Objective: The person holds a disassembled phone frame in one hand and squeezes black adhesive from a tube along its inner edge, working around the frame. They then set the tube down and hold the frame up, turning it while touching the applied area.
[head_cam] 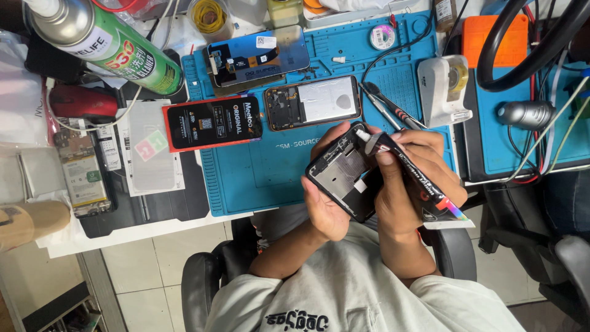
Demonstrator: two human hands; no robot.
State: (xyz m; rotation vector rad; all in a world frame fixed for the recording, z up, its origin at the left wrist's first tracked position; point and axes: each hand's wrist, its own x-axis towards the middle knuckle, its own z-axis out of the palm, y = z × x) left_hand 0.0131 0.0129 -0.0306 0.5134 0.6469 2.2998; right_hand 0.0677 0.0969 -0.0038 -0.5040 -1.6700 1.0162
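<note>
At centre right of the frame, the left hand [326,206] cradles an opened phone frame [344,175] from beneath, tilting it steady. The right hand [409,184] grips a black glue tube [412,175], nozzle touching the frame's upper edge, above the blue mat [270,172].

Left hand [324,209] gripping black phone frame [342,174] from below, open side facing up, above front edge of blue repair mat [270,175]. Right hand [410,184] squeezing black glue tube [413,175], white nozzle touching frame's top edge. Opened phone [312,102] lying on mat beyond hands; black-and-red screen box [212,123] sitting left of it; tweezers [387,106] resting to its right. Green spray can [107,43] lying at far left.
</note>
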